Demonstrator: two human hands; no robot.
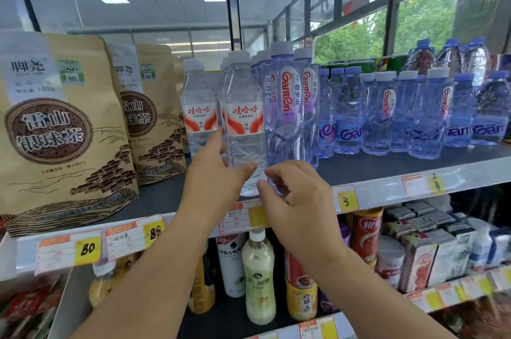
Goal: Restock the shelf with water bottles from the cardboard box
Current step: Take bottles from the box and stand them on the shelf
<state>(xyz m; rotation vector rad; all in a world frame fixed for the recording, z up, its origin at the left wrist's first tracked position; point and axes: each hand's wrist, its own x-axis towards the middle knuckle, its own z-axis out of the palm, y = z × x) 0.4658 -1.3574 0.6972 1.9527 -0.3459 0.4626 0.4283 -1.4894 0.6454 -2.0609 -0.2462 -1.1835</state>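
Head view: clasped red-labelled water bottle (pixel 243 123) on shelf (pixel 359 167) with left hand (pixel 218 175); curled right hand (pixel 296 200) above shelf edge, grip impossible to tell.

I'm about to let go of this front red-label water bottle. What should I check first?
1. Red-label bottle upright: ok.
2. Its label faces front: ok.
3. Base fully on the shelf: cannot tell, the hands cover part of it.
4. Left hand holds the bottle: ok.
5. Right hand gripping its base: cannot tell.
6. Bottle clear of the tea bags: ok.
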